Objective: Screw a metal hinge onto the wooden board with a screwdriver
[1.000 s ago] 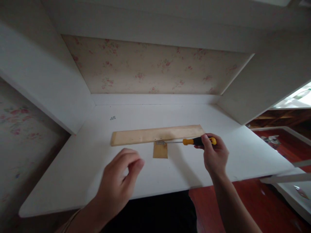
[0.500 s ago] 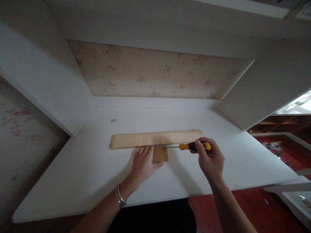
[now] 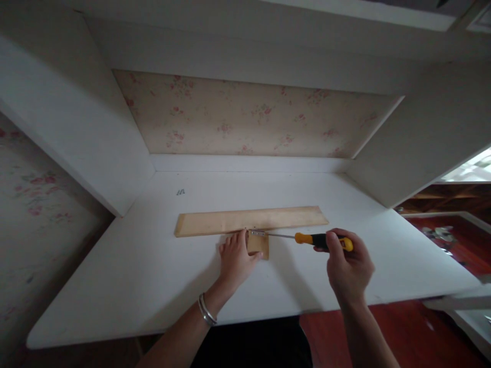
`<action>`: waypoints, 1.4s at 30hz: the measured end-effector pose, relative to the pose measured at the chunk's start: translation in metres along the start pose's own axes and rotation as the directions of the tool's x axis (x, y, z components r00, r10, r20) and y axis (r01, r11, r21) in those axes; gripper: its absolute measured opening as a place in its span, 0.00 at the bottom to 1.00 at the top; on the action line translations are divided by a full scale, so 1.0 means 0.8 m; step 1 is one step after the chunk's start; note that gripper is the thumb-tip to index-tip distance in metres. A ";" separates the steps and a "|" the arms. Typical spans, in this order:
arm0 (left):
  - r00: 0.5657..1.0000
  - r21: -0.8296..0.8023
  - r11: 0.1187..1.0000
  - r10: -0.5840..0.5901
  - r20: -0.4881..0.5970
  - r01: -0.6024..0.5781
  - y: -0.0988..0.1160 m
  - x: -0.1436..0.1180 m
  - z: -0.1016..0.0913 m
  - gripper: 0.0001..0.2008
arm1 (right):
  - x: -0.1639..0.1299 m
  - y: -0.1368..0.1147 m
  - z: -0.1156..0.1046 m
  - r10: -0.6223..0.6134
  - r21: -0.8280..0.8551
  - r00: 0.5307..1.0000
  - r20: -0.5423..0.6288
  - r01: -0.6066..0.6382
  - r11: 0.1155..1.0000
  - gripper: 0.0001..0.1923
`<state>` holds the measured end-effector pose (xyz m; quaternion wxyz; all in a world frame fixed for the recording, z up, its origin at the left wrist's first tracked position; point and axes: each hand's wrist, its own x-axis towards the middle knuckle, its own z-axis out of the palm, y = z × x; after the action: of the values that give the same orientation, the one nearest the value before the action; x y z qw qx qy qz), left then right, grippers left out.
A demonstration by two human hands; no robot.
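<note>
My right hand [image 3: 351, 266] is closed around the yellow and black handle of a screwdriver [image 3: 320, 240], its shaft pointing left. The tip is by the right end of a small metal hinge [image 3: 258, 233]; whether it touches cannot be made out. That hinge lies along the far edge of a small wooden block [image 3: 259, 246]. My left hand [image 3: 235, 260] holds this block at its left side, thumb across the near part. Just beyond them a long wooden board [image 3: 215, 222] lies flat, with two small dark marks near its front edge.
Several small screws [image 3: 180, 192] lie on the white tabletop [image 3: 184, 317] at the back left. White side panels [image 3: 406, 143] and a floral-papered back wall [image 3: 245, 115] surround the surface. Its front edge runs close to my body.
My right hand has drawn the screwdriver right and slightly toward me, its tip now at the hinge's right end. My left thumb has moved onto the block, showing more of the hinge.
</note>
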<state>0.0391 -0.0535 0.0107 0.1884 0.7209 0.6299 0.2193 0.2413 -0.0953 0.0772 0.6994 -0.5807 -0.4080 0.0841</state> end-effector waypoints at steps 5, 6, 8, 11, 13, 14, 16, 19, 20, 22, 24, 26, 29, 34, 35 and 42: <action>0.998 -0.108 0.993 -0.035 0.054 0.040 -0.001 0.009 0.001 0.27 | -0.005 0.002 -0.018 0.084 -0.028 0.982 -0.171 -0.090 0.996 0.12; 0.997 -0.156 0.987 -0.038 0.072 0.049 -0.002 0.011 0.002 0.24 | -0.005 0.002 -0.019 0.095 -0.031 0.982 -0.164 -0.101 0.994 0.12; 0.993 -0.296 0.954 -0.025 0.119 0.059 -0.007 0.015 0.003 0.19 | -0.006 0.002 -0.018 0.102 -0.020 0.983 -0.152 -0.106 0.994 0.13; 0.990 -0.519 0.853 0.019 0.139 0.056 -0.016 0.021 0.005 0.14 | -0.006 -0.003 -0.012 0.104 0.019 0.985 -0.141 -0.102 0.995 0.13; 0.990 -0.628 0.776 0.030 0.139 0.064 -0.022 0.024 0.005 0.13 | -0.007 -0.007 -0.006 0.097 0.032 0.988 -0.116 -0.094 0.995 0.12; 0.986 -0.677 0.731 0.029 0.163 0.090 -0.024 0.026 0.003 0.14 | -0.008 -0.009 -0.003 0.091 0.034 0.991 -0.102 -0.088 0.996 0.12; 0.970 -0.755 0.631 0.015 0.243 0.179 -0.029 0.029 -0.001 0.17 | -0.012 -0.012 0.002 0.076 0.030 0.994 -0.080 -0.074 0.997 0.10; 0.952 -0.822 0.502 -0.013 0.306 0.271 -0.035 0.031 -0.010 0.20 | -0.020 -0.015 0.010 0.037 0.015 0.997 -0.064 -0.036 0.999 0.09; 0.952 -0.836 0.474 -0.018 0.305 0.276 -0.036 0.031 -0.013 0.21 | -0.023 -0.015 0.013 0.020 0.013 0.998 -0.058 -0.019 1.000 0.08; 0.953 -0.854 0.435 -0.028 0.303 0.284 -0.039 0.032 -0.016 0.21 | -0.027 -0.017 0.018 -0.017 0.014 0.999 -0.041 0.018 1.000 0.07; 0.951 -0.862 0.413 -0.042 0.305 0.295 -0.041 0.032 -0.016 0.22 | -0.030 -0.019 0.024 -0.054 0.018 0.998 -0.019 0.055 0.998 0.06; 0.951 -0.865 0.402 -0.064 0.302 0.302 -0.044 0.032 -0.015 0.23 | -0.032 -0.023 0.031 -0.091 0.032 0.996 -0.009 0.091 0.995 0.06; 0.953 -0.871 0.391 -0.078 0.292 0.299 -0.047 0.033 -0.014 0.22 | -0.034 -0.028 0.041 -0.122 0.053 0.993 -0.001 0.122 0.991 0.05; 0.949 -0.883 0.350 -0.079 0.306 0.314 -0.052 0.032 -0.017 0.20 | -0.039 -0.035 0.049 -0.124 0.036 0.992 0.014 0.123 0.992 0.06; 0.948 -0.884 0.344 -0.082 0.309 0.318 -0.053 0.032 -0.018 0.20 | -0.040 -0.037 0.049 -0.123 0.036 0.992 0.013 0.123 0.992 0.06; 0.949 -0.889 0.334 -0.082 0.304 0.314 -0.054 0.032 -0.019 0.20 | -0.042 -0.038 0.050 -0.114 0.020 0.993 0.026 0.114 0.993 0.07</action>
<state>-0.0020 -0.0221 0.0022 0.6508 0.4233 0.4552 0.4360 0.1819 -0.0945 0.0879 0.7027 -0.5488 -0.4493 0.0557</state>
